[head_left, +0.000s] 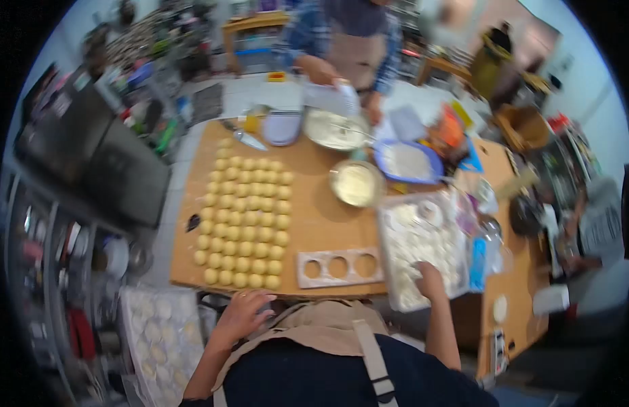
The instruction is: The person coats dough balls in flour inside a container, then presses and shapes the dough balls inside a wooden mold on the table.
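Observation:
My left hand (246, 315) is by the table's front edge, fingers stretched out, with a small greyish thing just beyond the fingertips. Over a shallow tray (404, 302) of white, floury pieces, my right hand (431, 281) reaches in from the front. Its fingertips are among the pieces, too blurred to show whether they grip one. Rows of round yellow dough balls (241, 217) cover the table's left part. Between the rows and the tray lies a white strip with three round holes (358, 277).
Across the table, a person in an apron (355, 51) holds a whitish container over a large bowl (321, 139). Nearer stands a bowl of pale yellow contents (355, 184), beside a blue basin (436, 169). Another tray (162, 332) is low at left, near a dark fridge (90, 149).

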Demonstrator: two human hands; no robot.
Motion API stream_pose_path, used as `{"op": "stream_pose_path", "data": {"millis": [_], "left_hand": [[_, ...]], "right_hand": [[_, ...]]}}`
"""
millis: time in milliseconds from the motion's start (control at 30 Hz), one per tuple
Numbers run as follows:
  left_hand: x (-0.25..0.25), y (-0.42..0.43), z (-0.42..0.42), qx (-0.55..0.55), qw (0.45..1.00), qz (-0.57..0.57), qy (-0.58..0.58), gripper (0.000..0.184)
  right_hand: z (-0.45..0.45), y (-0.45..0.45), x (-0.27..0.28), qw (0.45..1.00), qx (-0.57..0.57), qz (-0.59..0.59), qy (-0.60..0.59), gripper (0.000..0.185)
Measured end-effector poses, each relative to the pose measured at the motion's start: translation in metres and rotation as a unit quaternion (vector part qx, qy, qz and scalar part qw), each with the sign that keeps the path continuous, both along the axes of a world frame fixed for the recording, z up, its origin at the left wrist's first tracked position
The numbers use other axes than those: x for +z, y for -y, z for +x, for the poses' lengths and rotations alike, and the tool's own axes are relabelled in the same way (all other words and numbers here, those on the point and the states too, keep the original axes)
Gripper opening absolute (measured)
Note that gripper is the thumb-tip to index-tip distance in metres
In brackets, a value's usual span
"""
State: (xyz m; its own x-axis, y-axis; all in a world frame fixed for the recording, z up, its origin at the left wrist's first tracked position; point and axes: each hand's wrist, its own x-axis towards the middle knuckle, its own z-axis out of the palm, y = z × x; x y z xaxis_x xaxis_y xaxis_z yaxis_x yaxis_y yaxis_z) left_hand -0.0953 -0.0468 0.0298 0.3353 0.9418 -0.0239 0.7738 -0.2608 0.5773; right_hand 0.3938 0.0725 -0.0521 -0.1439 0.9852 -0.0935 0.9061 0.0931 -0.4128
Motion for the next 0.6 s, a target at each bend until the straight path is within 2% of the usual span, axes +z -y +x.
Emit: {"op": "stream_pose_path", "data": {"millis": [33, 67, 100, 133, 167, 233, 300, 367, 400, 433, 500, 600], "left_hand": [[0.005, 0.009, -0.014, 0.029, 1.000, -0.001, -0.006, 0.035], [0.006, 0.012, -0.026, 0.044, 0.999, 0.002, -0.007, 0.035], [0.005, 0.012, -0.037, 0.050, 0.999, 0.005, -0.005, 0.036], [0.002, 0.016, -0.053, 0.051, 0.998, -0.022, -0.008, 0.037], [0.000, 0.020, -0.067, 0.062, 0.998, -0.021, -0.004, 0.037], [-0.008, 0.034, -0.092, 0.092, 0.996, -0.022, 0.007, 0.036], [-0.012, 0.049, -0.114, 0.115, 0.993, -0.019, 0.001, 0.035], [-0.014, 0.064, -0.135, 0.137, 0.990, -0.009, -0.015, 0.035], [-0.010, 0.071, -0.141, 0.154, 0.988, -0.006, -0.014, 0.034], [-0.008, 0.081, -0.148, 0.173, 0.985, -0.006, -0.006, 0.034], [-0.007, 0.101, -0.160, 0.206, 0.978, -0.005, 0.008, 0.033], [-0.024, 0.141, -0.174, 0.271, 0.962, 0.025, 0.024, 0.033]], "right_hand": [[-0.032, -0.014, 0.054, 0.981, -0.097, -0.156, -0.068, 0.037], [-0.032, -0.025, 0.049, 0.959, -0.126, -0.224, -0.120, 0.045], [-0.040, -0.027, 0.045, 0.979, -0.100, -0.176, 0.024, 0.047], [-0.052, -0.029, 0.040, 0.976, -0.073, -0.123, 0.165, 0.050], [-0.068, -0.036, 0.034, 0.950, -0.039, -0.065, 0.302, 0.052], [-0.121, -0.059, 0.029, 0.986, -0.008, -0.062, 0.157, 0.050], [-0.198, -0.073, 0.021, 0.990, 0.141, -0.020, 0.014, 0.051], [-0.290, -0.075, -0.006, 0.960, 0.269, 0.001, -0.081, 0.051], [-0.354, -0.060, 0.029, 0.949, 0.278, -0.096, -0.114, 0.047], [-0.394, -0.056, -0.006, 0.910, 0.364, -0.075, -0.184, 0.042], [-0.475, -0.040, -0.008, 0.868, 0.478, -0.106, -0.089, 0.046], [-0.558, -0.021, -0.035, 0.845, 0.532, -0.048, -0.033, 0.043]]}}
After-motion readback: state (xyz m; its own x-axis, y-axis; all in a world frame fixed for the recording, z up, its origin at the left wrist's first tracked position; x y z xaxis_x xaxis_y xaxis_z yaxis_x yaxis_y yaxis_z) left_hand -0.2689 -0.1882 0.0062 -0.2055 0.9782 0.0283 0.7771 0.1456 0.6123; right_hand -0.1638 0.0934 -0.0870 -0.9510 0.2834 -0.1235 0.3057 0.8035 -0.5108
